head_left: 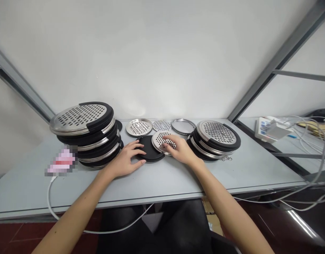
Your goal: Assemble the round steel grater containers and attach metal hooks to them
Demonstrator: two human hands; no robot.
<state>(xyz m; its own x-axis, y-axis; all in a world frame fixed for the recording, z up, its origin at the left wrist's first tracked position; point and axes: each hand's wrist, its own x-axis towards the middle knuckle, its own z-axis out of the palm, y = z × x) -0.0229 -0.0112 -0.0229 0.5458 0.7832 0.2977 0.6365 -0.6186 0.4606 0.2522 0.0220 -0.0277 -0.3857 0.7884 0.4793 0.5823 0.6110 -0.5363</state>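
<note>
Grey table [162,183] holds two stacks [85,135] [214,141], the spread left hand [126,159] touching one black holder [149,151], the cupped right hand [182,150] one disc [159,141].

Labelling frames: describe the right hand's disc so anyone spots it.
On the grey table, look between left stack and right stack. Right of the black plate by the left hand lies the perforated metal disc. Unlike the three discs behind, it has the right hand on it.

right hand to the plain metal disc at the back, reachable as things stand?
Likely yes: the plain metal disc lies just beyond the right hand, its top uncovered. The stack on the right crowds its right edge, though.
</note>
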